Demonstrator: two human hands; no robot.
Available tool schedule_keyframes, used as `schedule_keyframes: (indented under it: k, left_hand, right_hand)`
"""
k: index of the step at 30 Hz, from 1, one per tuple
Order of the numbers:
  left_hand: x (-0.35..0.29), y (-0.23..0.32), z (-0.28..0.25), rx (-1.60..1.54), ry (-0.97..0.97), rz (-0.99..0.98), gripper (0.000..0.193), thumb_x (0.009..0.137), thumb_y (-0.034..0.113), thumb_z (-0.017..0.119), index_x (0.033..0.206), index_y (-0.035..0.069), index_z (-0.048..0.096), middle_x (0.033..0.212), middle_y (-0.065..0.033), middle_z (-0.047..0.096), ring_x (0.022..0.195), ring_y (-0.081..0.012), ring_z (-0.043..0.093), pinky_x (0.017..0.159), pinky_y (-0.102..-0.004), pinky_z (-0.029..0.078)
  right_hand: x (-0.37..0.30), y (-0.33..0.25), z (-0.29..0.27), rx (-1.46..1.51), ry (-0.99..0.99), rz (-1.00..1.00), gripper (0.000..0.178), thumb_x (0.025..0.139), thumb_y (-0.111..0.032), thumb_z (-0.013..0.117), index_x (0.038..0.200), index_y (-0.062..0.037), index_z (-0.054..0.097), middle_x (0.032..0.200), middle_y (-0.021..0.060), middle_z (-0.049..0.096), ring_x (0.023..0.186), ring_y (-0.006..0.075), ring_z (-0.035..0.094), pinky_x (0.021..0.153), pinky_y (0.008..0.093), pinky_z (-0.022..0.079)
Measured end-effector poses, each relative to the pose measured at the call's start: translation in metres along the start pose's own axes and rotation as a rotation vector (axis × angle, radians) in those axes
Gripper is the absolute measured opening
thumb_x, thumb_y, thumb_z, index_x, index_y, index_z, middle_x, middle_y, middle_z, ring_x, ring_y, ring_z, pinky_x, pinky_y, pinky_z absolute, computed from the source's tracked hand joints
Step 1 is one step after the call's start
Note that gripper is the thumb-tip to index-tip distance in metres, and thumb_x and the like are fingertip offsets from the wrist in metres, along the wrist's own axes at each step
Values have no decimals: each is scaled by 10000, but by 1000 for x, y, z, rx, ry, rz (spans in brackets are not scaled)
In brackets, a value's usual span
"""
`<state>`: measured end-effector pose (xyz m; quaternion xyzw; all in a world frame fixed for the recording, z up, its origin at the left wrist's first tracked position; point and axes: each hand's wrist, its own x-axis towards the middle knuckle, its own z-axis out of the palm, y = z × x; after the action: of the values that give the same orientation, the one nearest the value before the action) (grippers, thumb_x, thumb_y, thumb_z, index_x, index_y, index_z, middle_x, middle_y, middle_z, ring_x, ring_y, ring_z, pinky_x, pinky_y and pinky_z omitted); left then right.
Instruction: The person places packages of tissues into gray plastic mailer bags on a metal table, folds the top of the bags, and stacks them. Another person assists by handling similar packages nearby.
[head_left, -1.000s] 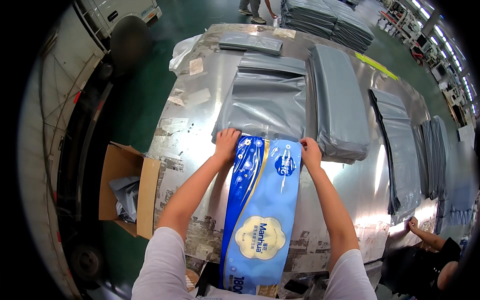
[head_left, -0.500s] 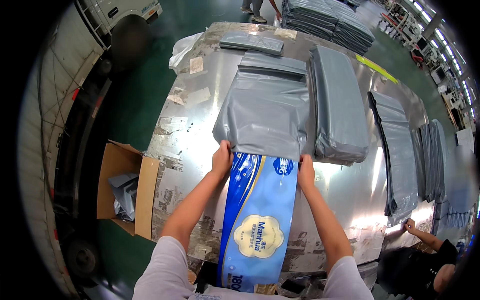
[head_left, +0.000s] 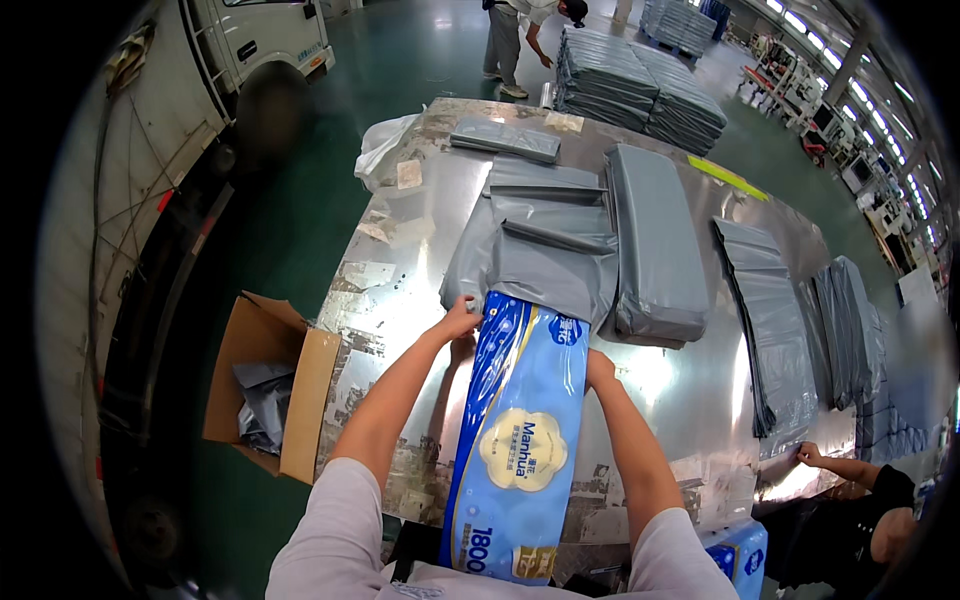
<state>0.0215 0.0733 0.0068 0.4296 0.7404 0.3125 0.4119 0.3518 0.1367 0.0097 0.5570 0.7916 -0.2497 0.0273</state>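
A long blue plastic-wrapped tissue pack [head_left: 515,400] lies lengthwise before me, its near end at my waist. The far end meets the mouth of a grey plastic bag [head_left: 555,272], which lies rumpled with folds across its top. My left hand [head_left: 460,320] is closed on the bag's edge at the pack's far left corner. Against the pack's right side, just below the bag's mouth, rests my right hand [head_left: 600,370]; its fingers are mostly hidden.
A filled grey bag [head_left: 657,245] lies right of the open one, with folded grey bags [head_left: 765,320] beyond. A cardboard box [head_left: 310,400] stands left of the metal table [head_left: 400,270]. A co-worker's hand [head_left: 808,455] is at right; another person [head_left: 515,45] bends near stacked bales [head_left: 640,85].
My right hand has left the bag's corner and slid nearer along the pack's side. The bag's upper layer has bunched into a raised fold. A second blue pack shows at lower right.
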Motion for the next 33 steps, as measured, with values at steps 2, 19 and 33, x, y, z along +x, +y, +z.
schedule_keyframes:
  k: [2, 19, 33]
  left_hand:
    - [12, -6, 3, 265, 52, 88, 559, 697, 288, 602, 1159, 43, 406, 1021, -177, 563, 849, -314, 593, 705, -395, 459]
    - [-232, -63, 38, 1114, -476, 319, 176, 708, 222, 517, 702, 113, 655, 719, -84, 634, 669, -249, 622, 549, -382, 477]
    - [-236, -59, 4, 388, -536, -13, 294, 730, 279, 498, 623, 33, 617, 573, -98, 597, 581, -244, 588, 538, -351, 448]
  right_hand:
    - [4, 7, 7, 16, -46, -2, 366, 773, -371, 430, 955, -105, 603, 957, 164, 602, 894, 307, 578, 714, 403, 457]
    - [-211, 8, 67, -251, -149, -191, 206, 714, -232, 523, 784, -54, 600, 803, 157, 606, 747, 315, 595, 611, 415, 472]
    - [-221, -39, 24, 327, -285, 94, 365, 786, -322, 504, 594, -37, 625, 680, 139, 619, 627, 247, 601, 599, 376, 451]
